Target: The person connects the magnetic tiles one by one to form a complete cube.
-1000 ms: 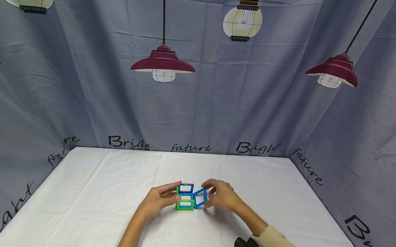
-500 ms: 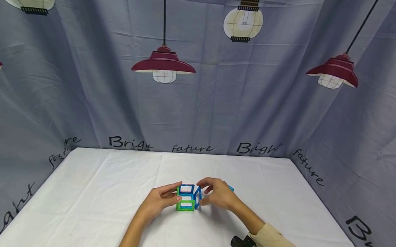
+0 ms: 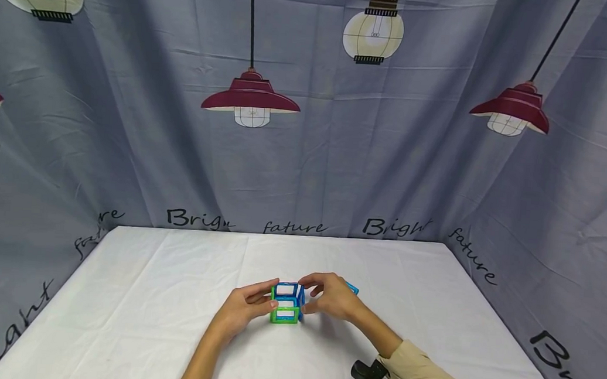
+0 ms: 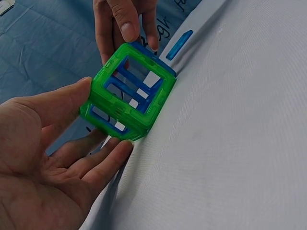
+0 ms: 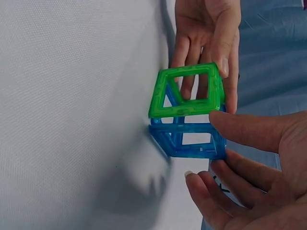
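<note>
A box of magnetic tiles (image 3: 285, 321), made of green and blue square frames, stands on the white cloth between my hands. My left hand (image 3: 239, 311) holds its left green side, with the thumb at the upper corner and the fingers along the lower edge in the left wrist view. At the opposite side, my right hand (image 5: 268, 177) pinches a blue square tile (image 5: 196, 154) between thumb and fingers. That tile stands nearly upright against the box's right side. The top looks uncovered in the head view.
Another blue tile (image 3: 352, 288) lies on the cloth behind my right hand, partly hidden by it. The white-covered table (image 3: 170, 280) meets a grey-blue curtain (image 3: 304, 172) with printed lamps at the back and sides. Black wrist cameras (image 3: 367, 375) sit at both wrists.
My right hand has moved left, swinging the blue tile from an outward slant to nearly upright against the box. The left hand has kept its place.
</note>
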`<state>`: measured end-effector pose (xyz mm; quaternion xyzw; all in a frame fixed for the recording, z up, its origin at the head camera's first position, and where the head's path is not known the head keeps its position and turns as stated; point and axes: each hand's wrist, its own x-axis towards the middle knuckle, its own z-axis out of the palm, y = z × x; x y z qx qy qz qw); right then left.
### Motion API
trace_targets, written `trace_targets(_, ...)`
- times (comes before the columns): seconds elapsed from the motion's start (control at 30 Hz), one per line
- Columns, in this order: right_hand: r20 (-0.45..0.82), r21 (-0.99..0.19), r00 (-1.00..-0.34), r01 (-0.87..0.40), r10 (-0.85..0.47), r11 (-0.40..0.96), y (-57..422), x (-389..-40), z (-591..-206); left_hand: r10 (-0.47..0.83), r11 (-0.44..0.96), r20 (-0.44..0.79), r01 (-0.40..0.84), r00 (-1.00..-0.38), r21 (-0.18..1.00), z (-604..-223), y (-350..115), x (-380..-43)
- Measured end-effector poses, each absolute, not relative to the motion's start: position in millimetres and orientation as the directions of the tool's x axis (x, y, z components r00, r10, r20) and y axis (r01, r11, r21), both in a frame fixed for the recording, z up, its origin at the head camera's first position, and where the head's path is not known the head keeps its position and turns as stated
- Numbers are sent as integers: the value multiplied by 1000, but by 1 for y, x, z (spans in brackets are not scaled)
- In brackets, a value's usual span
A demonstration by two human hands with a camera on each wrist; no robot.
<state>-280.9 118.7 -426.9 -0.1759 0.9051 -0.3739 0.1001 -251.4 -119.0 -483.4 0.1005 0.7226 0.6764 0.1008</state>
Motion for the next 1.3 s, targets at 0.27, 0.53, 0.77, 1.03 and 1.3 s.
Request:
trace_targets(0.27,-46,-710,-920,-245,-390,660,119,-281,-428,269,61,-14,2,-963,998,-482,-118,-251)
trace_targets(0.53,-42,-704,-918,-253,-395,663,120,-281,-428,257,68,-3,15,-966,998,-480,-117,-251)
trace_targets(0.77,-37,-703,-917,-258,-396,663,120,-280,-429,275,54,-16,-1,-961,999,-481,-117,-250)
trace_targets(1.03,-37,-714,-917,-255,-398,653,118,-280,-431,238,91,2,24,-971,996,-479,-114,-249)
trace_targets(1.3,-39,-724,-914,-253,-403,642,119,-280,-433,201,97,-5,15,-980,995,-480,-112,-248)
